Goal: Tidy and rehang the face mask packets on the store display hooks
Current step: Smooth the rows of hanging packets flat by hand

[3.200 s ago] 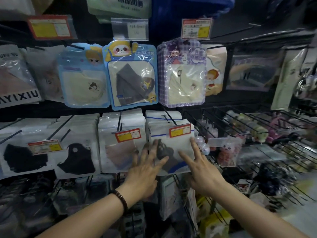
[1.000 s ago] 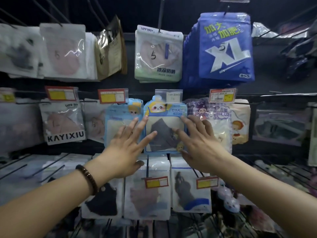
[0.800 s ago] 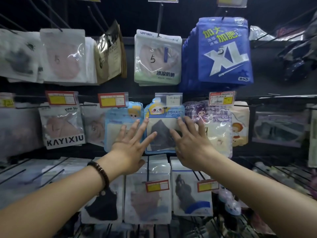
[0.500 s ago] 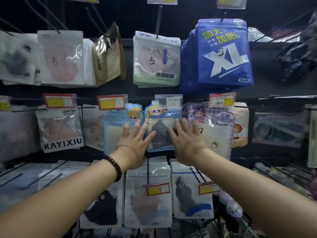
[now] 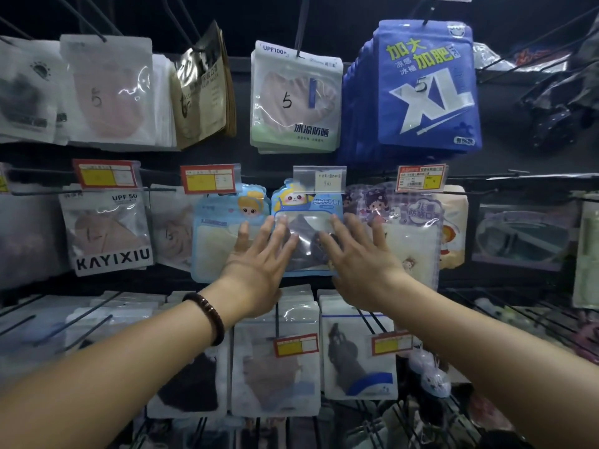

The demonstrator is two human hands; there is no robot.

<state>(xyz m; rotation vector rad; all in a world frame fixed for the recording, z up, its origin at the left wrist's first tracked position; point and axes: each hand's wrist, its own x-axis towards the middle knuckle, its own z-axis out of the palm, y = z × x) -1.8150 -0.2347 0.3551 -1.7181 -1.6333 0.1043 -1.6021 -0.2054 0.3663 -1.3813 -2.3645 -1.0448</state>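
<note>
I see both hands spread flat, fingers straight, against the middle row; my left hand (image 5: 259,264) spans the pale blue packet (image 5: 223,234) and the panda packet (image 5: 306,228); my right hand (image 5: 359,257) presses the panda packet's right side, just beside the purple packet (image 5: 408,222); a beaded bracelet (image 5: 207,317) circles the left wrist.

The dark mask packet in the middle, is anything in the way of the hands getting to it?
Nothing visible is in the way. The left hand and the right hand lie with straight fingers against the front of the dark mask packet, one at each side. A clear price tag hangs over its top edge, above the fingertips, not between.
</note>
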